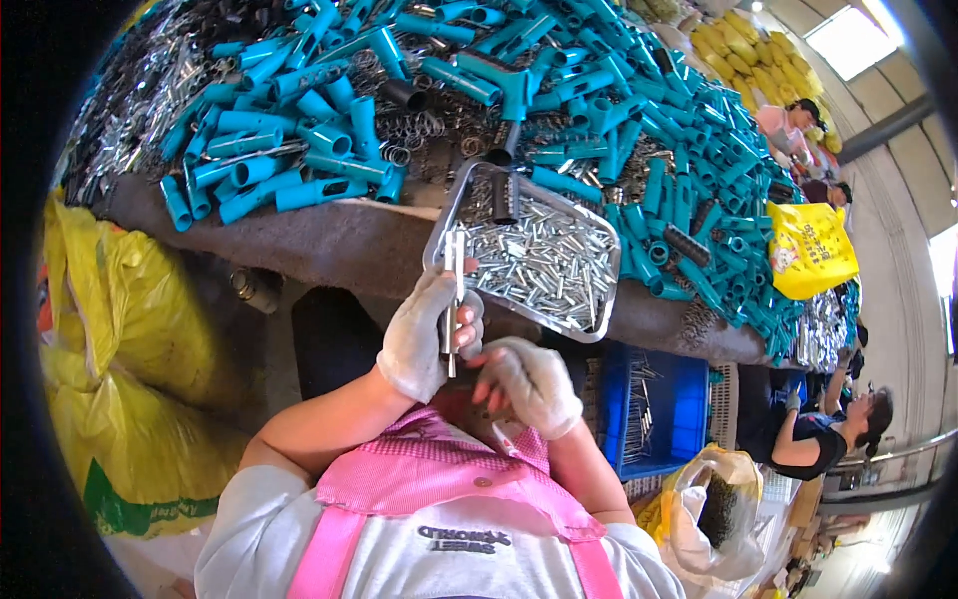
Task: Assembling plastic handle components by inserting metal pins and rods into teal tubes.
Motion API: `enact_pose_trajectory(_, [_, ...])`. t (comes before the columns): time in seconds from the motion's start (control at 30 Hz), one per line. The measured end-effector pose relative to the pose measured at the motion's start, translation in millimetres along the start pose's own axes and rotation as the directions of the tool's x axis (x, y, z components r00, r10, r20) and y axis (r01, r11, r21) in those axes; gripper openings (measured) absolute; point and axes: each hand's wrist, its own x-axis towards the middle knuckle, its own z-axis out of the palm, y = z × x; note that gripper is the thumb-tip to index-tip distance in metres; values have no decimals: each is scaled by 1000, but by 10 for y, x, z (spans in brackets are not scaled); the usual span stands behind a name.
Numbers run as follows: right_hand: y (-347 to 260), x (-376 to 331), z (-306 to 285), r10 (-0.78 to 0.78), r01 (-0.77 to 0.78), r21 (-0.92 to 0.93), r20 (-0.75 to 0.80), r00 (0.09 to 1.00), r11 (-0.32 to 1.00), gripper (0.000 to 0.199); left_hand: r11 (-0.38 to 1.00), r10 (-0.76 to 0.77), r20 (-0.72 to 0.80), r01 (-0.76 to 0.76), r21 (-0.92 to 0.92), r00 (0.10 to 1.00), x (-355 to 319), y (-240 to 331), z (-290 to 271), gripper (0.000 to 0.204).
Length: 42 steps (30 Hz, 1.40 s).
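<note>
1. Your left hand [424, 334], in a white work glove, is closed around a few thin metal rods [452, 299]. You hold them upright in the fist, with the ends standing out above and below the glove. This way the ends stay level and free.

2. Your right hand [532, 384], also gloved, is just beside the left one, low in front of your chest. Its fingers are curled and its fingertips come to the lower end of the rods. I cannot tell if it grips something small or only touches them.

3. The metal tray [444, 225] lies tilted on the edge of the table [329, 245], directly above your hands. It is full of short silver pins [544, 265], so the supply is near to your reach.

4. A black tube piece [505, 195] lies at the upper end of the tray, partly over the pins.

5. Behind the tray, the table is covered with a big heap of teal plastic tubes [329, 140], with metal springs [409, 130] mixed between them.

6. A blue crate [689, 399] with more metal parts stands below the table at your right side.

7. A yellow sack [120, 329] is at your left. Other people work further along the table at the right.
</note>
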Motion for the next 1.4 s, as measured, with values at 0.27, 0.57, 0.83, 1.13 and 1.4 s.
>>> enact_pose_trajectory(0.27, [259, 350, -276, -90, 209, 555, -234, 968, 805, 37, 911, -315, 139, 259, 321, 939, -33, -20, 84, 27])
enact_pose_trajectory(0.57, [63, 450, -286, -61, 266, 504, -387, 920, 822, 19, 889, -202, 57, 159, 430, 978, -85, -47, 140, 36])
enact_pose_trajectory(0.83, [268, 565, -351, -169, 323, 264, -475, 864, 909, 22, 923, -109, -87, 134, 362, 990, 17, -142, 135, 33])
enact_pose_trajectory(1.13, [267, 416, -453, -153, 346, 291, -525, 837, 892, 23, 925, -175, -17, 171, 338, 984, 110, -216, 123, 29])
enact_pose_trajectory(1.4, [336, 366, -484, -112, 362, 406, -522, 846, 839, 20, 933, -213, 1, 203, 296, 977, 151, -296, 88, 28])
